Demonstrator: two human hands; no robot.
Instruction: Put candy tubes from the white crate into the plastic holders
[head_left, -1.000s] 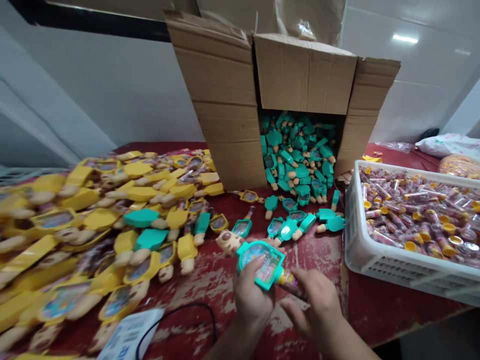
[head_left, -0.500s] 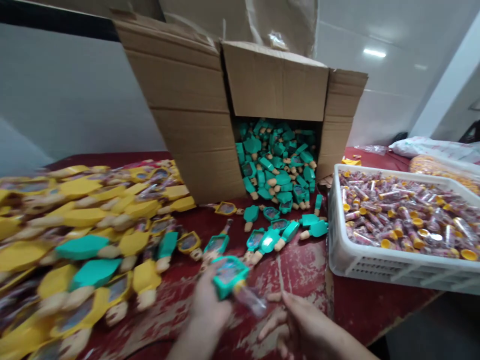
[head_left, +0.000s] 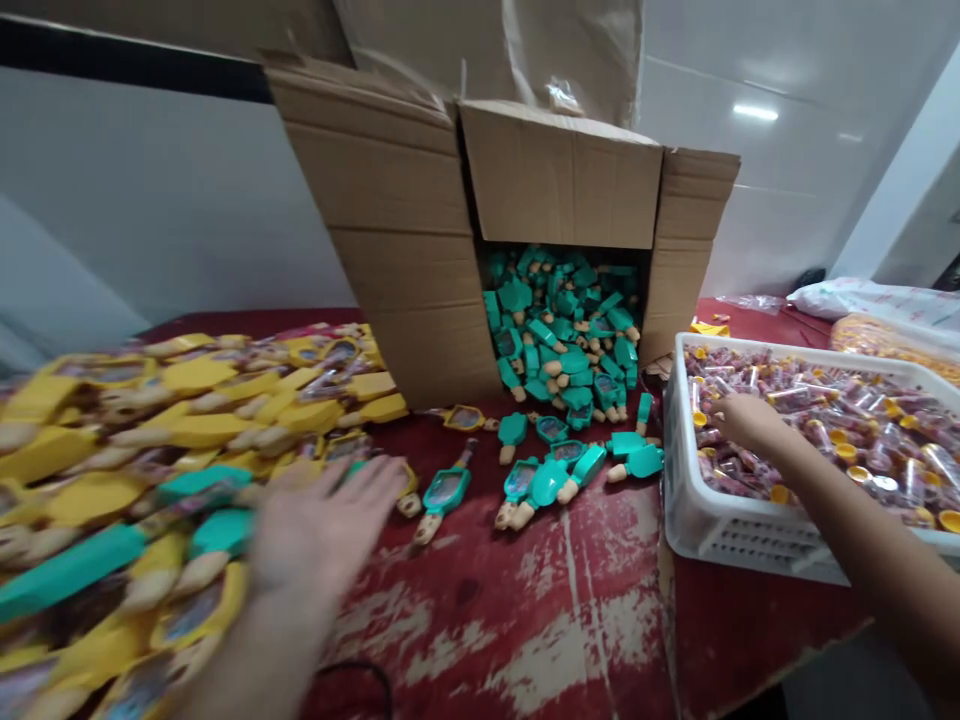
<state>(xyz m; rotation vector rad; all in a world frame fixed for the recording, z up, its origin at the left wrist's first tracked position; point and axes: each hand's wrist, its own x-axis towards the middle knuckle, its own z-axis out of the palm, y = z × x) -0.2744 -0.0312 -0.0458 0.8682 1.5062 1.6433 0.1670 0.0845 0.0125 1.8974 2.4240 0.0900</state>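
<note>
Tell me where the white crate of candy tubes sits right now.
In the head view the white crate sits on the right of the red table, just right of the tipped cardboard box; the right hand reaches into it.

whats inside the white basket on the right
The white basket holds small clear tubes with yellow caps. The right hand reaches in, covering some; lower layers and the basket floor are hidden.

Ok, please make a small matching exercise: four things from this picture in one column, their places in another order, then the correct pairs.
Things:
1. left hand
2. right hand
3. teal toys
4. yellow toys

Places:
A. spilling out of the cardboard box
B. in the white crate of tubes
C. piled on the left of the red table
D. open, above the pile's edge

Pairs: 1-D, 2-B, 3-A, 4-C
</note>
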